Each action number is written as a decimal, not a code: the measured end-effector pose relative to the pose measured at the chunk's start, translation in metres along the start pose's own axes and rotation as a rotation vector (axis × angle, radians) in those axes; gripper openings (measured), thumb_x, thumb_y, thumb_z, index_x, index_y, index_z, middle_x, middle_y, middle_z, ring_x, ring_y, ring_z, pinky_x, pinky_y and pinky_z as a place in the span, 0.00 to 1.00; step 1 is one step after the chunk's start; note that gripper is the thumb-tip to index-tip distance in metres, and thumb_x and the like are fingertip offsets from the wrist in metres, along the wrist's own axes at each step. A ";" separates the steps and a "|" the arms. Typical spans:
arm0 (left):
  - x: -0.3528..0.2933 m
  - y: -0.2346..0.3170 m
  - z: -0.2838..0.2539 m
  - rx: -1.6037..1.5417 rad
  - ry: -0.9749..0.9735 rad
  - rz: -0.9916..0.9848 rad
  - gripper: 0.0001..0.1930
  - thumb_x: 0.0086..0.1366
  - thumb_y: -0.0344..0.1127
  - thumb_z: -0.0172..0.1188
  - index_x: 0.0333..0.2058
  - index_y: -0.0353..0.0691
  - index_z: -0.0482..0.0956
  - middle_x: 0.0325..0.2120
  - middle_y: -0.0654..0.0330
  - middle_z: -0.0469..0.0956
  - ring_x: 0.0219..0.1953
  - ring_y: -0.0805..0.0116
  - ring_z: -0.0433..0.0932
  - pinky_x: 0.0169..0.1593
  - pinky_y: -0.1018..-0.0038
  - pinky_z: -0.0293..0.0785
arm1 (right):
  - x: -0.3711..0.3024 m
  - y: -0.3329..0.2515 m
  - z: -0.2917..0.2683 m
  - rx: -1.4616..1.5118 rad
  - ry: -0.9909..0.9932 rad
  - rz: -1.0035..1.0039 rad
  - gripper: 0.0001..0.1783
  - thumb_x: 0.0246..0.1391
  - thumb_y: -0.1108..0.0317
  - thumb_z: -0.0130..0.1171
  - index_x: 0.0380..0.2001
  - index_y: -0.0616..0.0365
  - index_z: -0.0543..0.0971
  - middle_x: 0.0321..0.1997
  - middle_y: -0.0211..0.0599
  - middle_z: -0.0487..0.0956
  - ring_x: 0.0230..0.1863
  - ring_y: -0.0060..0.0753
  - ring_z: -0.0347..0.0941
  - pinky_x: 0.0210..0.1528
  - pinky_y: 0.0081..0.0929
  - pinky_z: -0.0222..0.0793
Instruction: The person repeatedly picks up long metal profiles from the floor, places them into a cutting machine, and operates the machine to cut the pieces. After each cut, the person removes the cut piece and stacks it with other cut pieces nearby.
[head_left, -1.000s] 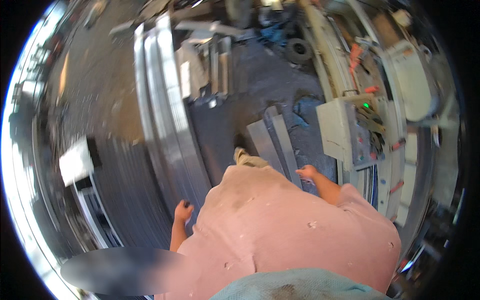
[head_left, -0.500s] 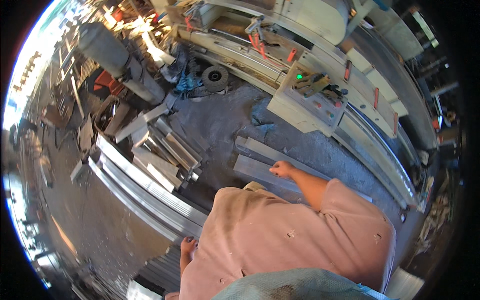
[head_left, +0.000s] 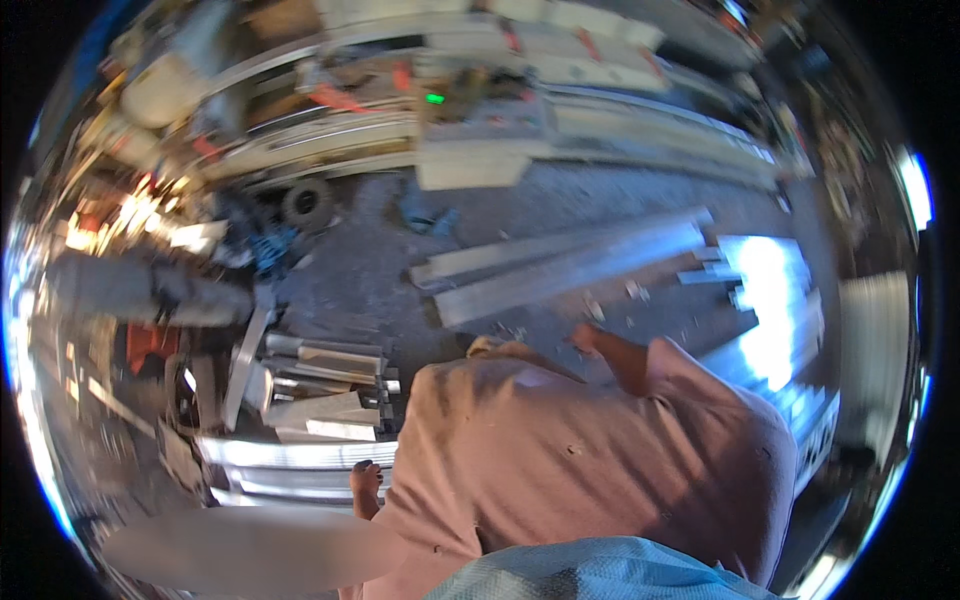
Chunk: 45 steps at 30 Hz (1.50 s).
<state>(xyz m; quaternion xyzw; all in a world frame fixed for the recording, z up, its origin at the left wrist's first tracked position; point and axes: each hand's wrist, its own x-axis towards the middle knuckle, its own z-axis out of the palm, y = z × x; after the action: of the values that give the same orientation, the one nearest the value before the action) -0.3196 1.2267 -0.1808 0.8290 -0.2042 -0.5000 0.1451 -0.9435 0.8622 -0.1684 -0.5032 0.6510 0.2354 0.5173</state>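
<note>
My left hand [head_left: 367,480] hangs at my left side, next to a stack of long shiny metal profiles [head_left: 285,452]. Its fingers look bent, but blur hides whether anything is in them. In front of my body to the right, my right hand [head_left: 592,340] is low over the floor, smeared by motion. Two long flat metal bars [head_left: 570,272] lie just beyond it, apart from the fingers as far as I can tell. Small pale scraps [head_left: 636,292] are scattered beside the bars.
A long pale machine [head_left: 475,165] with a green-lit panel runs across the far side. Shorter metal offcuts [head_left: 320,412] lie at the left, near a grey cylinder [head_left: 140,292] and a small wheel [head_left: 308,204]. Brightly lit metal profiles [head_left: 775,320] are stacked at the right.
My view has swung to the right, bringing the bright profile stack into sight. My right hand appears nearer my body and off the flat bars. My left hand stays low at my side.
</note>
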 end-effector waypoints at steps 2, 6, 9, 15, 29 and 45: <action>0.018 -0.002 -0.005 0.307 -0.097 0.076 0.16 0.61 0.39 0.60 0.44 0.38 0.85 0.35 0.51 0.86 0.31 0.50 0.84 0.35 0.57 0.81 | 0.000 -0.006 0.028 0.085 0.013 0.041 0.23 0.62 0.50 0.63 0.39 0.63 0.84 0.28 0.43 0.81 0.23 0.38 0.76 0.24 0.38 0.71; 0.056 0.015 -0.007 0.680 -0.249 0.139 0.18 0.62 0.45 0.58 0.47 0.44 0.85 0.43 0.51 0.84 0.43 0.44 0.82 0.46 0.52 0.79 | -0.038 -0.010 0.062 0.371 0.104 -0.132 0.26 0.58 0.41 0.64 0.35 0.58 0.86 0.28 0.37 0.84 0.26 0.33 0.80 0.31 0.36 0.79; 0.071 0.058 -0.003 0.638 -0.285 0.124 0.16 0.61 0.41 0.58 0.45 0.43 0.83 0.41 0.53 0.81 0.42 0.49 0.79 0.46 0.56 0.77 | -0.057 0.006 0.067 0.422 0.115 -0.085 0.27 0.59 0.43 0.64 0.45 0.56 0.85 0.34 0.35 0.85 0.29 0.31 0.80 0.30 0.33 0.78; 0.076 0.181 0.012 0.546 -0.271 0.224 0.13 0.57 0.34 0.59 0.41 0.40 0.79 0.36 0.58 0.75 0.39 0.59 0.75 0.44 0.63 0.74 | -0.049 0.108 0.085 0.268 0.094 0.130 0.27 0.60 0.41 0.63 0.43 0.54 0.88 0.34 0.37 0.86 0.30 0.35 0.82 0.33 0.34 0.81; -0.260 0.656 0.100 -0.264 -0.789 1.734 0.14 0.57 0.39 0.57 0.36 0.36 0.72 0.23 0.61 0.67 0.26 0.63 0.68 0.33 0.64 0.71 | -0.119 0.187 0.041 1.065 0.181 0.306 0.25 0.67 0.45 0.55 0.57 0.49 0.77 0.50 0.40 0.82 0.55 0.35 0.76 0.58 0.44 0.71; -0.452 0.771 0.252 -0.645 -2.107 1.929 0.11 0.56 0.28 0.60 0.19 0.43 0.68 0.18 0.67 0.73 0.17 0.74 0.70 0.23 0.71 0.74 | -0.237 0.242 0.329 1.664 0.321 0.841 0.22 0.60 0.50 0.67 0.42 0.59 0.85 0.34 0.40 0.82 0.28 0.36 0.74 0.31 0.38 0.72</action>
<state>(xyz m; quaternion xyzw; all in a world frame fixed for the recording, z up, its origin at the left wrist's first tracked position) -0.8807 0.7621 0.3946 -0.4349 -0.5591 -0.5960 0.3783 -1.0272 1.3246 -0.1212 0.2770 0.8013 -0.2097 0.4870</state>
